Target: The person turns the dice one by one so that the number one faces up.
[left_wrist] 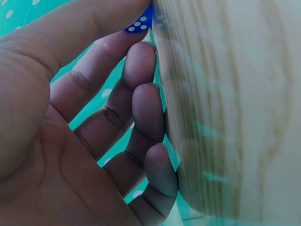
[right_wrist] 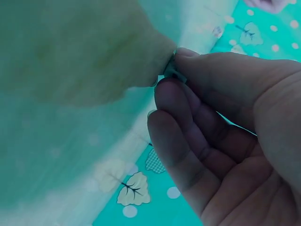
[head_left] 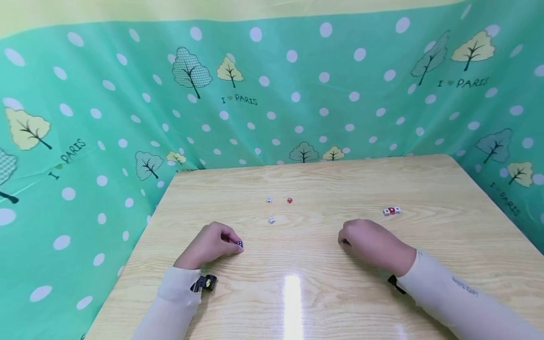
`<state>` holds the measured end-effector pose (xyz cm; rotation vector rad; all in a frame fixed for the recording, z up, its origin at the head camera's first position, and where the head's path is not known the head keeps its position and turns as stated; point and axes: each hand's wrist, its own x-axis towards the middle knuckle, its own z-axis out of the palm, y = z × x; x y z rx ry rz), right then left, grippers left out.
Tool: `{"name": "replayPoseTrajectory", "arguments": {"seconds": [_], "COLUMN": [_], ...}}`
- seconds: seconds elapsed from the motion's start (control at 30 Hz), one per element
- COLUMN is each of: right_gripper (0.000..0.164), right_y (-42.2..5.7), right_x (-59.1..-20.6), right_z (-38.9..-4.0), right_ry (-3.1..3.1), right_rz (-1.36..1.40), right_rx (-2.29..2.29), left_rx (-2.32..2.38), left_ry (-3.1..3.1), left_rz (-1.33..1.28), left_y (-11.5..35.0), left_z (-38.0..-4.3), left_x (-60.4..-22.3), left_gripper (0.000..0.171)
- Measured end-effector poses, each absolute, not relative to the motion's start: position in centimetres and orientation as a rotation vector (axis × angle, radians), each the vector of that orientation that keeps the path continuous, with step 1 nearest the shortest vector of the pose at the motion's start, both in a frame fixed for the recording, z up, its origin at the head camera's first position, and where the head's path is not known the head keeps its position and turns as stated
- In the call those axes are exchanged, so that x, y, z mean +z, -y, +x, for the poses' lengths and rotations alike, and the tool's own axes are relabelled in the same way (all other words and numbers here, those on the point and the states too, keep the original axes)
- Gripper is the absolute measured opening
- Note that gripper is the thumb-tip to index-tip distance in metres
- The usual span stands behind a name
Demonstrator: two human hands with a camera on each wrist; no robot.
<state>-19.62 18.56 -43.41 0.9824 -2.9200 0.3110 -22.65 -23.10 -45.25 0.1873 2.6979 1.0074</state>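
My left hand [head_left: 214, 245] pinches a blue die [head_left: 240, 244] with white dots between thumb and fingers, low at the table's left side. In the left wrist view the blue die [left_wrist: 140, 23] shows at the fingertips, partly hidden by the thumb; the other fingers curl beside the tabletop. My right hand [head_left: 369, 241] is low over the table at the right. The right wrist view shows its thumb and forefinger pinching a small greenish cube [right_wrist: 174, 73], mostly covered by the fingers. From the head view, the back of the hand hides that cube.
Ahead between the hands lie a white die [head_left: 269, 199], a red die [head_left: 290, 200] and a nearer white die [head_left: 272, 220]. Beyond the right hand, a red die [head_left: 392, 211] sits between two white dice in a row. A green patterned cloth [head_left: 272, 104] surrounds the wooden table [head_left: 323, 293].
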Motion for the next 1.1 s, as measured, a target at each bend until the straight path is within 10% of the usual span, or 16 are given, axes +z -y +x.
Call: {"name": "replayPoseTrajectory", "arguments": {"seconds": [1.1], "right_gripper": [0.018], "right_y": [-18.7], "right_x": [-41.8], "right_z": [-14.8], "right_ry": [2.885], "right_rz": [1.166], "right_rx": [0.491], "left_rx": [0.995], "left_ry": [-2.692], "left_rz": [0.198], "left_y": [23.2], "left_z": [-22.8], "left_x": [-45.1], "left_gripper": [0.013]}}
